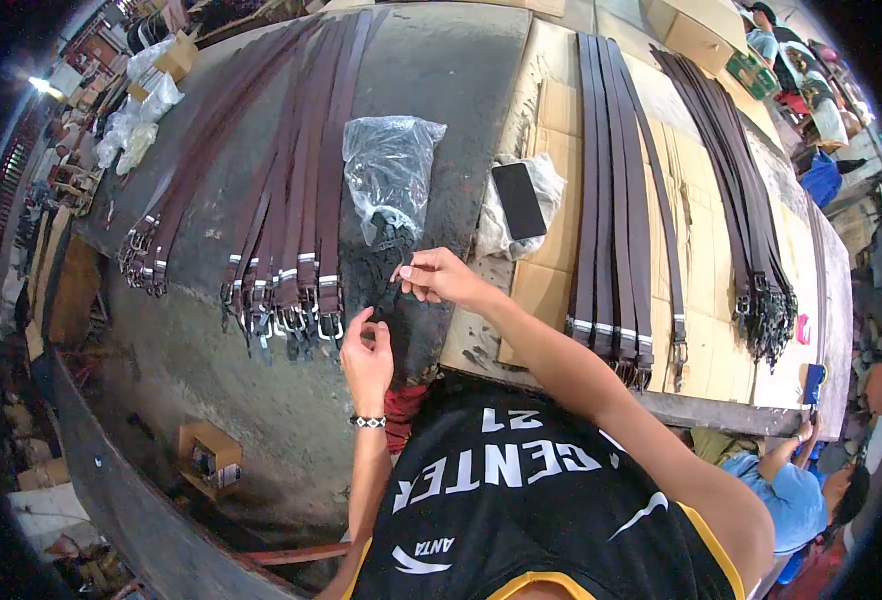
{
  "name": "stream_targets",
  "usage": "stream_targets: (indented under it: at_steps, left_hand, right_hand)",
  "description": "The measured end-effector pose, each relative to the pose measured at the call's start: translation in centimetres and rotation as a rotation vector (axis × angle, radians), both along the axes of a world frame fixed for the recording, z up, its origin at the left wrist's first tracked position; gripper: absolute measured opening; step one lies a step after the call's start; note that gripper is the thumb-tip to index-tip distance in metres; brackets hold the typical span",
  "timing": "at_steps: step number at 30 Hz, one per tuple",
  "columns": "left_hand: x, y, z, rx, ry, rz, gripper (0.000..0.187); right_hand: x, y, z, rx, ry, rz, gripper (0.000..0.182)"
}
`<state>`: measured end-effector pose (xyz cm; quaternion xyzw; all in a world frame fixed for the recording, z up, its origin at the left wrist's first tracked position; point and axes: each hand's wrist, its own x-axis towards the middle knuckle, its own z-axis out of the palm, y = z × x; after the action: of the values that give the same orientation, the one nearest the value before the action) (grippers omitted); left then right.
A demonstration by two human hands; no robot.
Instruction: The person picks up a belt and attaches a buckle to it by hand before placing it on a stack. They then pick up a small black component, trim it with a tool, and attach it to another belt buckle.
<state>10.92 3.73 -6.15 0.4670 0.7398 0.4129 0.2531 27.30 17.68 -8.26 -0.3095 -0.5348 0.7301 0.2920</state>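
Observation:
My right hand point(433, 277) is pinched at the mouth of a clear plastic bag, over a pile of small black pieces point(376, 270); what its fingers hold is too small to make out. Just below and left, my left hand point(366, 350) has its fingers curled apart beside the belt buckles, with nothing visible in it. The clear bag point(391, 165) lies on the dark table point(451, 90). Dark brown belts point(306, 180) with silver buckles lie in rows to the left.
A black phone point(519, 200) rests on white plastic to the right. More belts point(601, 200) lie on cardboard point(551, 290), with another bundle point(736, 180) farther right. A person in blue point(791, 500) is at the lower right. An open box point(211, 458) stands lower left.

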Motion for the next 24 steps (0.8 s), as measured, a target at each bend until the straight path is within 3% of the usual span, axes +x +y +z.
stream_targets:
  at_steps: [3, 7, 9, 12, 16, 19, 20, 23, 24]
  left_hand:
    - [-0.1, 0.1, 0.6, -0.013, -0.022, -0.023, 0.028]
    - [-0.4, -0.3, 1.1, -0.063, -0.413, -0.134, 0.02]
    - [0.4, -0.3, 2.1, -0.093, -0.438, -0.214, 0.017]
    - [2.6, 0.0, 1.8, -0.145, -0.815, -0.252, 0.017]
    - [6.8, 0.8, 1.0, -0.458, -0.997, -0.464, 0.014]
    - [10.5, 1.3, 0.4, -0.678, -1.341, -0.646, 0.017]
    - [12.0, 1.4, 0.4, -0.711, -1.362, -0.699, 0.02]
    - [16.5, 1.7, 0.8, -0.779, -1.282, -0.807, 0.023]
    - [18.1, 1.9, 1.2, -0.793, -1.192, -0.857, 0.028]
  right_hand:
    - [0.3, -0.5, 0.2, -0.108, 0.08, 0.035, 0.023]
    - [1.4, -2.1, 0.7, -0.177, 0.065, 0.028, 0.023]
    - [2.4, -3.7, 0.9, -0.156, 0.053, -0.032, 0.024]
    - [5.1, -6.7, 2.0, -0.095, 0.011, -0.084, 0.025]
    - [9.6, -10.5, 1.9, -0.019, -0.091, -0.306, 0.032]
    - [14.1, -12.8, 2.4, -0.143, 0.103, -0.398, 0.031]
    - [15.7, -13.6, 2.7, -0.267, 0.14, -0.384, 0.029]
    - [20.1, -16.1, 3.8, -0.233, 0.127, -0.556, 0.022]
    - [21.1, -16.7, 4.3, -0.176, 0.012, -0.725, 0.019]
